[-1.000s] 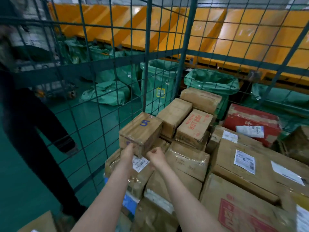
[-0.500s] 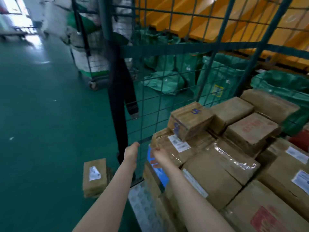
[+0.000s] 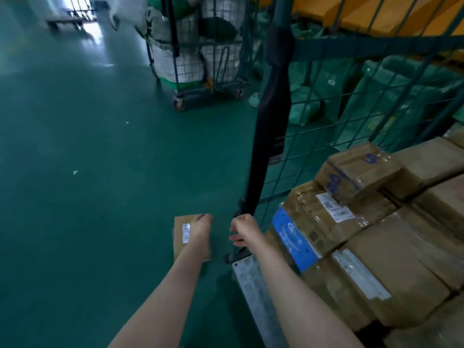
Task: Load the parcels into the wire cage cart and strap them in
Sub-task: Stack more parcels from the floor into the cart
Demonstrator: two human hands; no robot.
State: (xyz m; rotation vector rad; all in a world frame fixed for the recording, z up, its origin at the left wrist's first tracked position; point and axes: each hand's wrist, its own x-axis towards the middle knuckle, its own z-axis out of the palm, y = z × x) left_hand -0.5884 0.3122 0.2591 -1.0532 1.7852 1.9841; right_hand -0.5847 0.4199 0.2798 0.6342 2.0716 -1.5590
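Green warehouse floor now fills the view. A second ago both hands were setting a small box on the stack in the wire cart. They have since let go and swung down. The left hand reaches over a flat brown parcel with a white label, lying on the floor by the cart's corner. I cannot tell whether it touches or grips it. The right hand hangs open, empty, near the black strap. One parcel likely remains before strapping.

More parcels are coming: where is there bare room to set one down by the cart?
Bare green floor runs wide left of the floor parcel, up to the far cart. The cage cart's metal lip is bare but narrow. Crowded: the stacked parcels fill the cart to its mesh wall.
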